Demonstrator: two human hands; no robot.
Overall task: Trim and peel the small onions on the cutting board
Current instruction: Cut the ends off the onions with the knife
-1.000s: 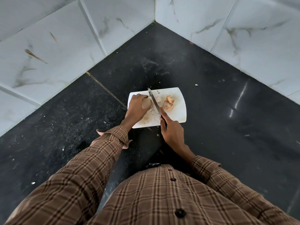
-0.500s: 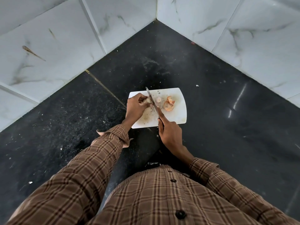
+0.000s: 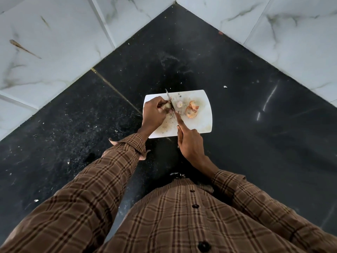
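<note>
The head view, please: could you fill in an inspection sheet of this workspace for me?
Surface: black countertop, speckled with crumbs.
Job's things: white cutting board; small onion against the knife blade; pale trimmed piece to the right.
Clutter: papery onion skins and dark specks on the board.
Grips: left hand holds the onion; right hand holds the knife, forefinger along its spine.
Cables: nothing seen.
Surroundings: white marble-look wall tiles meeting in a corner; brown plaid sleeves.
</note>
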